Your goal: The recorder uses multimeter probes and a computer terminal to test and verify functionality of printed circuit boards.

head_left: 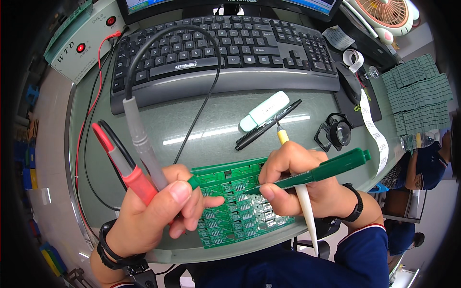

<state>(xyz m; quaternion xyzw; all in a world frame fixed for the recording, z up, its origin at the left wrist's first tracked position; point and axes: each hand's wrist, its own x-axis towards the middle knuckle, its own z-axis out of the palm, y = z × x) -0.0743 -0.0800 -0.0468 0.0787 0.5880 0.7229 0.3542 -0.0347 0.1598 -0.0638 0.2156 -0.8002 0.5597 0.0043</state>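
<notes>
A green circuit board panel [235, 211] lies near the desk's front edge, with another board showing behind its far side. My left hand [163, 211] is closed round two probe-like handles, a red one [139, 185] with red and black wires and a grey one [144, 149] on a black cable. Its thumb pinches a small green pen cap [193, 182], and one finger points over the board. My right hand [307, 177] grips a green marker pen [319, 170], its tip low at the board. Through the same hand runs a white-handled tool [305, 211] with a yellow collar and thin dark tip.
Behind the board lie a pale green highlighter [265, 111], a black pen [269, 126] and a black loupe [336, 133]. Farther back are a keyboard [221, 57] and a mouse [349, 81]. A test box [84, 41] stands left; stacked boards [415, 91] stand right, beyond a paper strip [374, 127].
</notes>
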